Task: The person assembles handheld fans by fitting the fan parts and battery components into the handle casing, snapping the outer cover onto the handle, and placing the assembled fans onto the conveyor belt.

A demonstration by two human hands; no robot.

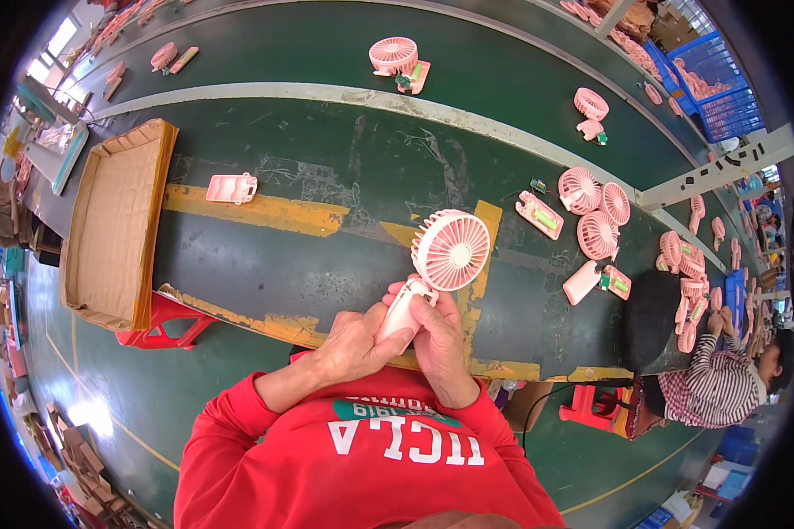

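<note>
Near the table's front edge, both my hands are closed on a pink handheld fan (451,250). Its round slatted head points away from me and its pale handle lies between my palms. My left hand (353,346) grips the lower end of the handle from the left. My right hand (442,342) wraps the other side, thumb on the handle just under the head. A loose pink handle shell (232,188) lies on the table to the left. Right of the fan rests a handle half (539,215) with a green battery in it, beside several round fan heads (597,234).
A shallow cardboard tray (115,225) stands at the table's left end. Beyond a pale rail, fan parts (393,56) sit on a green belt (309,53). A co-worker (715,375) in a striped top works at the far right. Blue crates (723,97) stand back right.
</note>
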